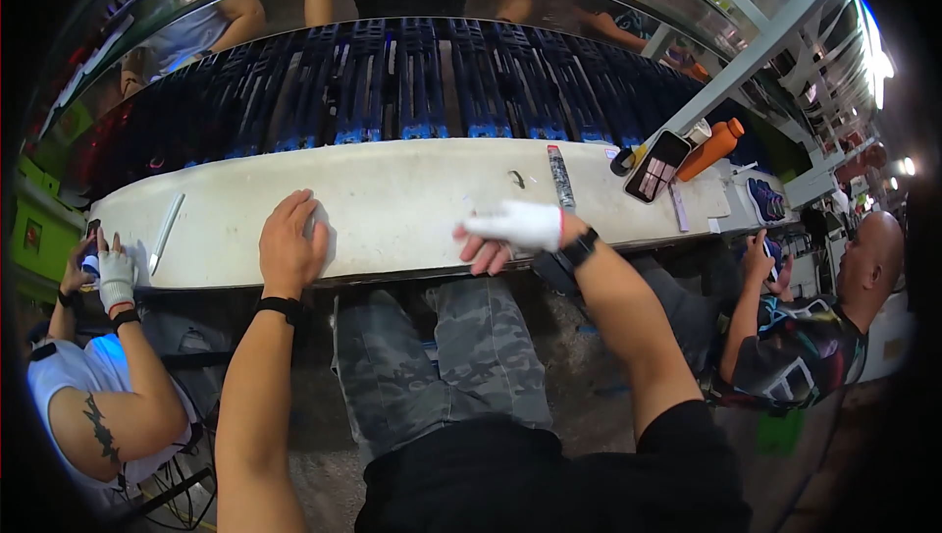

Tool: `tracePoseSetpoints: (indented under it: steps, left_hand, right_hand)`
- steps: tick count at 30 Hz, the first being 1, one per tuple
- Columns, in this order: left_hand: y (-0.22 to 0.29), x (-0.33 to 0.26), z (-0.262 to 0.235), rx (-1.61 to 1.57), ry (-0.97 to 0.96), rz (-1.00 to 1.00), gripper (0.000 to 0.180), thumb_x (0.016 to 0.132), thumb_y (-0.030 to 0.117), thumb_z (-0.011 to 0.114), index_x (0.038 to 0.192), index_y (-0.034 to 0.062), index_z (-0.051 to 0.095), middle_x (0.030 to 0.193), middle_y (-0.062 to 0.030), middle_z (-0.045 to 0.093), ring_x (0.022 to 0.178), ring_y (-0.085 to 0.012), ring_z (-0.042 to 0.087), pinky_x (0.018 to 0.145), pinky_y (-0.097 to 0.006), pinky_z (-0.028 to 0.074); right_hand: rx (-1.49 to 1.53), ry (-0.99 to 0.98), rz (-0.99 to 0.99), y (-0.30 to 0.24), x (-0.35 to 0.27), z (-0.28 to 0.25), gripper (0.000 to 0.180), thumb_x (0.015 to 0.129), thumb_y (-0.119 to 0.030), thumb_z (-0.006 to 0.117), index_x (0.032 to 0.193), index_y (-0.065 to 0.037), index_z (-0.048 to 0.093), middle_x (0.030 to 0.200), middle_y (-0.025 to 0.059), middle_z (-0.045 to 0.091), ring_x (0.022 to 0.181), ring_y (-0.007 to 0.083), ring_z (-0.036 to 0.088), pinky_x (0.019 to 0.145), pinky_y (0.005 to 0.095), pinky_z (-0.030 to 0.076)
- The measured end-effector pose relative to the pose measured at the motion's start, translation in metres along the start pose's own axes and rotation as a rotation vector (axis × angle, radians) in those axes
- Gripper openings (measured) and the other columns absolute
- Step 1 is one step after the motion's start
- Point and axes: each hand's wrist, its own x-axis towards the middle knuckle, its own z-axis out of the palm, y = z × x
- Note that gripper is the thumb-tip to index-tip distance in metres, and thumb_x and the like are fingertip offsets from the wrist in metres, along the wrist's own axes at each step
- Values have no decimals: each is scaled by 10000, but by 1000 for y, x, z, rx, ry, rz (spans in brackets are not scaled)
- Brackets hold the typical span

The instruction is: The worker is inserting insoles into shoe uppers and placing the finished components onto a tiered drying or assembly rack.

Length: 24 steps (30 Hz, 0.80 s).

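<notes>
My left hand [292, 239] is bare and lies flat on the white worktop [392, 194], its thumb apart from the fingers and nothing under it that shows. Over the worktop's front edge is my right hand [510, 229], in a white glove that leaves the fingertips bare. It is slightly blurred; its fingers hang loosely apart, with nothing visible in them. Just beyond it lies a marker-like tube [560, 178] with a red end. A small dark curved scrap [517, 180] lies to the left of that tube.
Dark racks with blue ends [417, 91] line the far side. At right are a phone [658, 168], an orange bottle [711, 150], a pale strip [679, 207] and a shoe [765, 201]. A slim white tool [167, 234] lies left. People sit on both sides.
</notes>
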Motion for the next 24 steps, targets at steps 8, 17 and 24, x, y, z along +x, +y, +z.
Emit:
tracePoseSetpoints:
  steps: [8, 17, 24]
  left_hand:
    - [-8, -6, -3, 19, 84, -31, 271, 893, 140, 728, 1125, 22, 803, 1338, -138, 773, 1261, -355, 707, 1111, -449, 550]
    - [-5, 7, -3, 5, 84, 16, 277, 868, 118, 738, 1120, 18, 794, 1327, -145, 768, 1252, -356, 706, 1104, -451, 550]
    - [-10, -3, -10, -20, 77, -9, 275, 862, 115, 742, 1114, 12, 782, 1324, -149, 761, 1266, -371, 693, 1092, -463, 550]
  right_hand:
    - [-163, -67, -350, -72, 62, -53, 379, 1063, -375, 746, 1224, -32, 723, 1066, 99, 762, 996, 189, 724, 891, 363, 583]
    - [-614, 86, -316, 0, 87, -53, 703, 1025, -595, 716, 1424, -27, 607, 1338, 242, 699, 1220, 371, 685, 1075, 456, 524]
    - [135, -748, 307, -54, 91, -43, 442, 1076, -506, 715, 1192, -79, 701, 1025, 62, 743, 825, 151, 706, 726, 317, 590]
